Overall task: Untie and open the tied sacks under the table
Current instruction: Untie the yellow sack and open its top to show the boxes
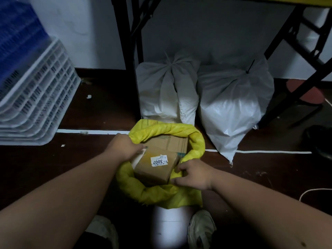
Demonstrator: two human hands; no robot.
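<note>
Both hands pinch rolled rim of yellow sack point(161, 193): left hand point(125, 147) at 10 o'clock, right hand point(193, 174) at 4. Sack open, cardboard boxes point(158, 166) showing. Two white sacks point(168, 90) point(231, 108) at 12–1 o'clock under table, necks tied: left to do. Dark floor point(89, 168), white line, crates point(36, 94) at 9.

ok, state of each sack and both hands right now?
yellow sack: open, rim rolled down, cardboard boxes inside
left white sack: tied shut at the neck, upright
right white sack: tied shut with a dark tie, upright
left hand: at the yellow sack's left rim, grip unclear
right hand: grips the right rim
</note>
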